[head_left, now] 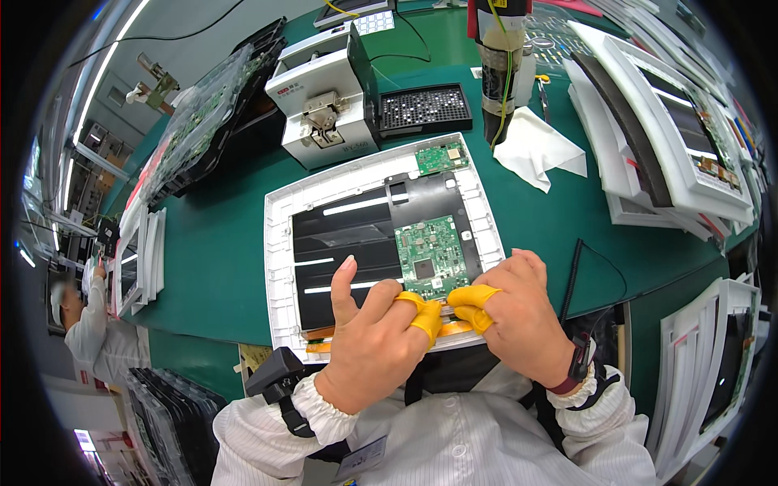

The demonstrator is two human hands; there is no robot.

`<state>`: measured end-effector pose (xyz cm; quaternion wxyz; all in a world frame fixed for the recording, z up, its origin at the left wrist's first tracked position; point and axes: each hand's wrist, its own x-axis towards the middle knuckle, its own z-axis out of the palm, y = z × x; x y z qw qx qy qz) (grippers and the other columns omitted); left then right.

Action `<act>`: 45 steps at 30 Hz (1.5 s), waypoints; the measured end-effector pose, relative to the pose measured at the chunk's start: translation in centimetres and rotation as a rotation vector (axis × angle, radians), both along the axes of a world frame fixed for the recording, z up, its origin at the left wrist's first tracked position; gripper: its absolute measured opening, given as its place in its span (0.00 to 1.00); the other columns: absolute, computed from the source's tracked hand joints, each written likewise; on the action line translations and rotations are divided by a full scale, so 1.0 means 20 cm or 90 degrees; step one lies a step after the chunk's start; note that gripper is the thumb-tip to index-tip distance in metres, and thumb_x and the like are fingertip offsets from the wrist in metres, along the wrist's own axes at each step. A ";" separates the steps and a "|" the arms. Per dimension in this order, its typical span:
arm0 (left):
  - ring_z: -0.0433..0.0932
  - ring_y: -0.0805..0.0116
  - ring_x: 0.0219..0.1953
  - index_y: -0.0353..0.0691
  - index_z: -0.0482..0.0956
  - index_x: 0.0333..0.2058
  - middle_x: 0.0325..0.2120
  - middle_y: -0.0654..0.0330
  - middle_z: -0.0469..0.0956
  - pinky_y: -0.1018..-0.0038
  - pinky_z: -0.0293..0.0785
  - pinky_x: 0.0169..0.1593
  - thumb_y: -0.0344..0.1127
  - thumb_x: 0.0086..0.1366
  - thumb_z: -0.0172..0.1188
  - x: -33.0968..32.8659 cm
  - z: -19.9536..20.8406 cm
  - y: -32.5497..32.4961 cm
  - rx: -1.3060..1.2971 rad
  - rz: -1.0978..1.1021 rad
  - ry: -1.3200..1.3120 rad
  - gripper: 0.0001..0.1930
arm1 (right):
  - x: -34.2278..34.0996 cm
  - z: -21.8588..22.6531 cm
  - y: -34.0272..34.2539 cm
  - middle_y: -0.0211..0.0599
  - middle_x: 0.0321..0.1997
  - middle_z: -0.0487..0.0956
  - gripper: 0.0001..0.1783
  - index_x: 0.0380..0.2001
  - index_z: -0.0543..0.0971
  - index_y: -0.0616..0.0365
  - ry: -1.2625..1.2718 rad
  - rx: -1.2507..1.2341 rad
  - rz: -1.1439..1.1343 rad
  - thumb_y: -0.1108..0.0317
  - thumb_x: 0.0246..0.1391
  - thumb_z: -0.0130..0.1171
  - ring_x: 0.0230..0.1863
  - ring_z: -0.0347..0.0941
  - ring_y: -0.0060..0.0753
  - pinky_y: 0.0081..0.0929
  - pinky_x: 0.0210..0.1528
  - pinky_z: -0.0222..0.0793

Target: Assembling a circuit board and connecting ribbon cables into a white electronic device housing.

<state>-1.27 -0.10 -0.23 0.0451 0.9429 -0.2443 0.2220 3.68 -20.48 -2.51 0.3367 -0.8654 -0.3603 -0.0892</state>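
A white plastic frame [279,243] lies on the table with a black display panel [344,235] in it. On the panel's right part sits a green circuit board [433,251]; a smaller green board [440,159] is at the far right corner. My left hand [377,328] and my right hand [519,312] meet at the large board's near edge. Yellow finger cots cover several fingertips. Both hands pinch around an orange flat cable [455,328] there, and the fingers hide much of it. One finger of my left hand sticks up, away from the pinch.
Behind the frame stand a white machine [324,97] and a black tray of screws [425,109]. A white cloth [539,150] lies beside a dark upright cylinder [496,81]. Stacked panels [664,138] fill the right side. Boards in a clear tray [203,105] stand left; a co-worker [89,324] sits beyond.
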 end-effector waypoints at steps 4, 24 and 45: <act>0.76 0.66 0.41 0.44 0.79 0.17 0.21 0.66 0.73 0.36 0.42 0.68 0.32 0.48 0.66 0.00 0.02 0.01 0.004 -0.009 0.027 0.05 | 0.00 0.01 0.00 0.32 0.36 0.76 0.11 0.32 0.85 0.58 0.007 -0.008 -0.010 0.78 0.44 0.59 0.44 0.69 0.37 0.49 0.64 0.53; 0.77 0.65 0.41 0.44 0.80 0.16 0.19 0.66 0.72 0.35 0.45 0.68 0.33 0.44 0.65 -0.01 -0.02 0.00 -0.022 -0.021 -0.016 0.03 | -0.01 0.02 0.02 0.32 0.35 0.77 0.12 0.33 0.84 0.59 0.025 0.003 -0.031 0.79 0.41 0.62 0.43 0.69 0.37 0.49 0.65 0.53; 0.78 0.71 0.34 0.47 0.89 0.32 0.24 0.72 0.79 0.37 0.45 0.69 0.34 0.53 0.67 -0.02 0.01 -0.02 0.009 -0.019 0.032 0.07 | -0.01 0.05 0.04 0.34 0.32 0.75 0.09 0.29 0.81 0.58 0.075 -0.026 -0.060 0.75 0.39 0.66 0.41 0.69 0.39 0.53 0.65 0.54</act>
